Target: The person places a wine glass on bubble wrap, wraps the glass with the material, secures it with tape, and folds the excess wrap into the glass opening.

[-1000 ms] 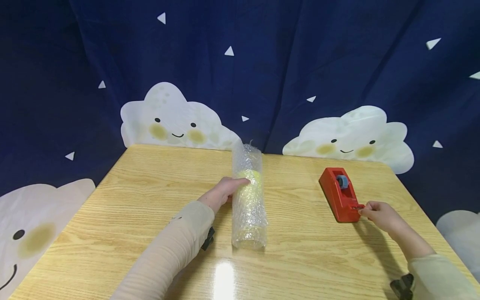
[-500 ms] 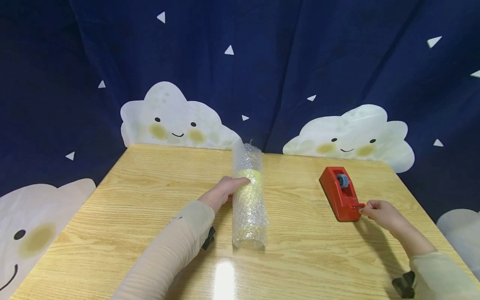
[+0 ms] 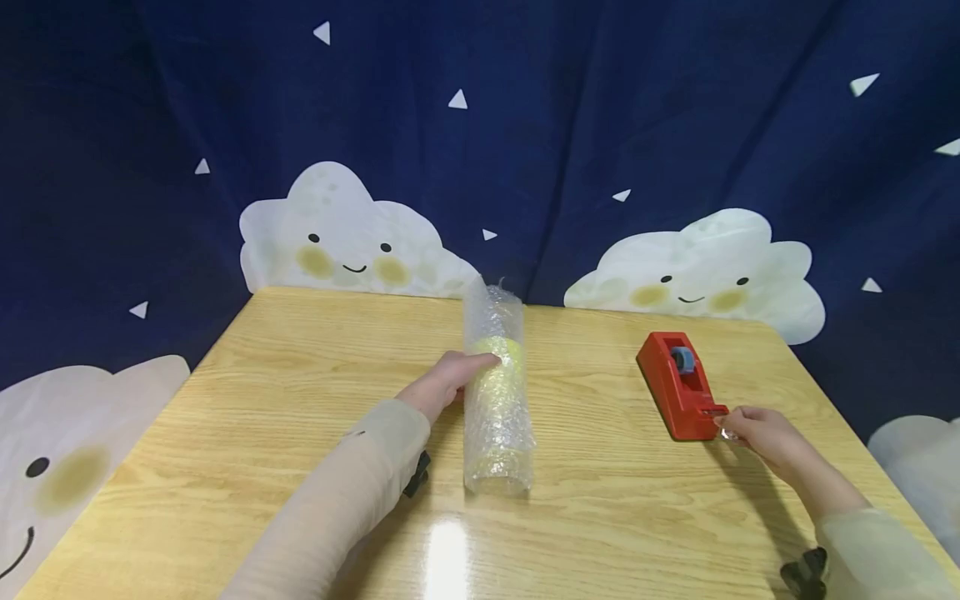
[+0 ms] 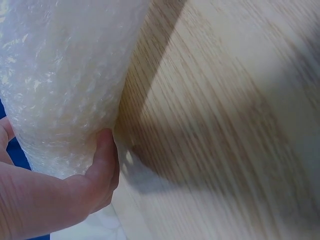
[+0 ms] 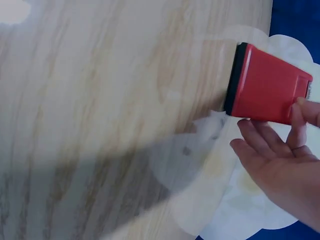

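A roll of bubble wrap (image 3: 498, 425) with something yellow showing through it lies lengthwise on the wooden table. My left hand (image 3: 448, 379) holds its left side, thumb laid over the top; in the left wrist view, the fingers (image 4: 102, 167) bend against the wrap. To the right stands a red tape dispenser (image 3: 671, 387) carrying a blue-cored tape roll (image 3: 682, 360). At its front end, my right hand (image 3: 772, 437) pinches the tape's end between thumb and forefinger. A shiny bit of tape (image 3: 727, 434) glints beneath those fingertips. The other right fingers spread loosely in the right wrist view.
Behind the wooden table (image 3: 322, 342) hangs a dark blue curtain (image 3: 420, 100) printed with white clouds and small triangles. Table surface lies between the wrapped roll and the dispenser. A black wrist camera (image 3: 806, 573) sits at the right sleeve.
A glinting piece of tape now shows under my right fingertips at the dispenser's front. The left hand and the bubble wrap have stayed in place.
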Available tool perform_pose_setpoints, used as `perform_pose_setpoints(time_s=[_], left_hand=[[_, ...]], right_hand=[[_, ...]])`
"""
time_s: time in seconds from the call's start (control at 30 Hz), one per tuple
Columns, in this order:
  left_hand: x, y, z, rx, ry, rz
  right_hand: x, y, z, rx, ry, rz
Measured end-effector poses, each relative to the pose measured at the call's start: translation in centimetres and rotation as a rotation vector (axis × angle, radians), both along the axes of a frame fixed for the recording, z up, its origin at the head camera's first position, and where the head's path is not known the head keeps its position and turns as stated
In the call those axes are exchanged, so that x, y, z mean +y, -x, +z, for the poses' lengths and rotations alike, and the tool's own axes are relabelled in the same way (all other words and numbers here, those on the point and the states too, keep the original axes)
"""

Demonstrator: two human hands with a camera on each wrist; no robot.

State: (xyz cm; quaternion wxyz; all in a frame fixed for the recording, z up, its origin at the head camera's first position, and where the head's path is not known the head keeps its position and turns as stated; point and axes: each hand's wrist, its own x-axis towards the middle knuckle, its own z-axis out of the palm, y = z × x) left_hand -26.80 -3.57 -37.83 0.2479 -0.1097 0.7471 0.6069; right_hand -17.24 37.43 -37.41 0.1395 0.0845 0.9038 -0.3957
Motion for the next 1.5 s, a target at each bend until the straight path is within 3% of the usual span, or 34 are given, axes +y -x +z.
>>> perform_pose_setpoints(time_s=[0.13, 0.27, 0.53, 0.83, 1.1, 1.5], left_hand=[[0.2, 0.0, 0.0, -0.001, -0.008, 0.006], [0.1, 0.0, -0.2, -0.005, 0.003, 0.013], [-0.1, 0.1, -0.3, -0.013, 0.021, 0.020], [-0.2, 0.1, -0.4, -0.008, -0.006, 0.023], [-0.2, 0.1, -0.2, 0.000, -0.009, 0.030], [-0.5, 0.1, 0.1, -0.004, 0.002, 0.028]], right_hand=[[0.8, 0.1, -0.6, -0.025, 0.156, -0.007], [1.1, 0.5, -0.7, -0.071, 0.217, -0.042], [0.3, 1.1, -0.6, -0.124, 0.140, -0.069], [0.5, 0.6, -0.6, -0.100, 0.158, -0.030], [-0.1, 0.7, 0.0, -0.051, 0.020, -0.001], [-0.1, 1.5, 0.4, -0.058, 0.030, 0.048]])
